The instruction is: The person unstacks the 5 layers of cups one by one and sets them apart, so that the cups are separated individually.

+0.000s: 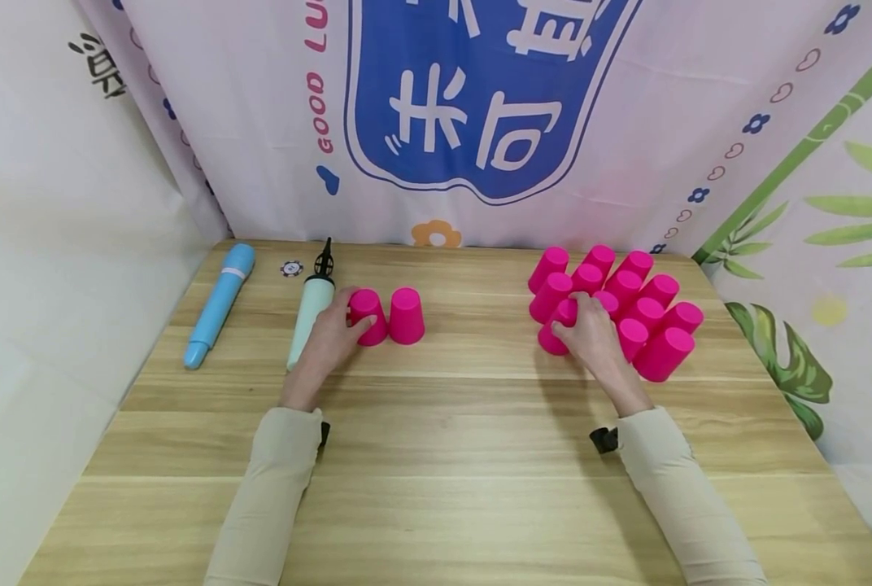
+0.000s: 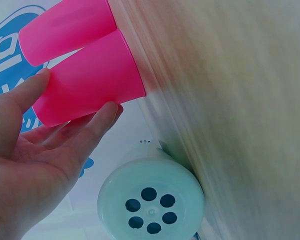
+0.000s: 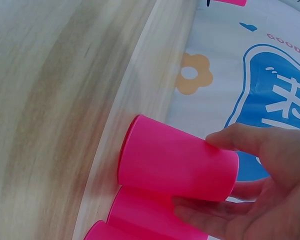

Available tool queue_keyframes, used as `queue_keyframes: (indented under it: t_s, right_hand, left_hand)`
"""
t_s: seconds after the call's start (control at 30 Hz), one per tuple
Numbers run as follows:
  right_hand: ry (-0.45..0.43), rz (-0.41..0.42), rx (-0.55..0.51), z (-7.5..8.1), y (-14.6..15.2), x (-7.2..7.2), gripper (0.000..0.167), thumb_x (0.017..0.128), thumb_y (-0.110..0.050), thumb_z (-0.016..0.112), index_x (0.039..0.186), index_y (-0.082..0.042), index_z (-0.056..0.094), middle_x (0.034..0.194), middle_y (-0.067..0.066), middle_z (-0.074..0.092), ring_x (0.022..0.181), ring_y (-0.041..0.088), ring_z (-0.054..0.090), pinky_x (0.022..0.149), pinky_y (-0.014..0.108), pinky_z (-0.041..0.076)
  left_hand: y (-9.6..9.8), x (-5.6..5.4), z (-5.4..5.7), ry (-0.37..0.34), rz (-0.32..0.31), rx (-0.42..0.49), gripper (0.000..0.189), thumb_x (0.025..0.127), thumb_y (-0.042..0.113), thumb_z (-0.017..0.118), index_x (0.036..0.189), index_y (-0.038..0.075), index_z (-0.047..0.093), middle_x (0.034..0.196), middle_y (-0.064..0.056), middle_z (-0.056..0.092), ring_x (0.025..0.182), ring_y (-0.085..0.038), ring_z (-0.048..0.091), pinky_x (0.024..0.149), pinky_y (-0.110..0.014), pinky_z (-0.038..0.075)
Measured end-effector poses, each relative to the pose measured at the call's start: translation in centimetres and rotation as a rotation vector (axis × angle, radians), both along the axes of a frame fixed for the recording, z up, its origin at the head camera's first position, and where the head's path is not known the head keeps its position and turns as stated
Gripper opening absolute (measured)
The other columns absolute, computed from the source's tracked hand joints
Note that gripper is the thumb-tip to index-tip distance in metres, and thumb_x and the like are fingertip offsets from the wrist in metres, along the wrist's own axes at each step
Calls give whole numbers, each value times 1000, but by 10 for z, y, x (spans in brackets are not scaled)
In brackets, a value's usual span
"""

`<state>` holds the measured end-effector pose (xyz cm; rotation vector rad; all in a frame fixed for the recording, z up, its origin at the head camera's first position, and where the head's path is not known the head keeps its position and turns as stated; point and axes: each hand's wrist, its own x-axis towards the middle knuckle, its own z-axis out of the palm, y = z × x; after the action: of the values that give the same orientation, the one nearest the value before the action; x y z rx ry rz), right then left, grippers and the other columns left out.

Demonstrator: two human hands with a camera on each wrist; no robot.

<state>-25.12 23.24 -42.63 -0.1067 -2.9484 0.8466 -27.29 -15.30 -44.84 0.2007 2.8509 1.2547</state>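
My left hand (image 1: pixel 331 330) holds an upside-down pink cup (image 1: pixel 367 313), thumb on one side and fingers on the other. A second upside-down pink cup (image 1: pixel 407 316) stands close to its right. In the left wrist view the held cup (image 2: pixel 90 77) has its wide rim at the tabletop. On the other side, my right hand (image 1: pixel 595 334) grips a pink cup (image 1: pixel 555 335) at the front left corner of a cluster of pink cups (image 1: pixel 644 313), all upside down. In the right wrist view that cup (image 3: pixel 177 160) lies between thumb and fingers, its rim close to the wood.
Left of my left hand lies a mint hand pump (image 1: pixel 311 316) with a black nozzle. Farther left is a light blue rod-shaped thing (image 1: pixel 220 305), and a small round chip (image 1: pixel 291 268) lies between them. A printed curtain (image 1: pixel 275 195) hangs behind the wooden table (image 1: pixel 443 456).
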Motion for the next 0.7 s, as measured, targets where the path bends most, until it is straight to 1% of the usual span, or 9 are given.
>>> queue_keyframes:
  t_s: [0.27,0.33,0.43,0.53,0.63,0.7]
  right_hand:
    - [23,19,11,-1,1,2,59,88,-13,66,135,10,39,118,28,47,98,40,53,85,53,52]
    - [47,23,20,-1,1,4,60,88,-13,66,136,9,38,118,28,46,95,40,54,84,53,53]
    - [150,38,47,2,-3,9,60,87,-10,68,135,11,39,120,30,45,96,41,53,83,54,53]
    - [318,69,82,8,-13,14,58,84,-6,70,132,13,43,120,32,47,98,45,52,81,55,53]
    - [482,130,90,12,-29,17,52,83,-4,71,126,14,49,117,31,51,98,44,53,80,54,53]
    - [545,191,53,12,-42,16,48,83,-3,71,124,12,52,116,28,53,95,42,55,78,50,53]
  left_hand:
    - [0,0,-1,6,-3,4,59,97,18,59,145,1,30,133,-21,51,118,-33,52,100,-45,46]
    - [0,0,-1,5,-4,3,59,97,18,59,145,1,30,133,-21,51,118,-33,52,100,-45,46]
    - [0,0,-1,2,-7,1,59,97,18,59,145,1,30,133,-21,51,119,-33,52,100,-45,46]
    - [0,0,-1,5,-6,2,59,97,18,59,146,0,30,134,-21,50,118,-33,51,100,-45,46]
    - [0,0,0,7,-5,4,59,97,18,59,146,0,30,134,-21,50,118,-33,52,99,-45,46]
    - [0,0,0,4,-3,7,59,97,18,58,146,0,30,134,-22,50,117,-33,52,99,-45,46]
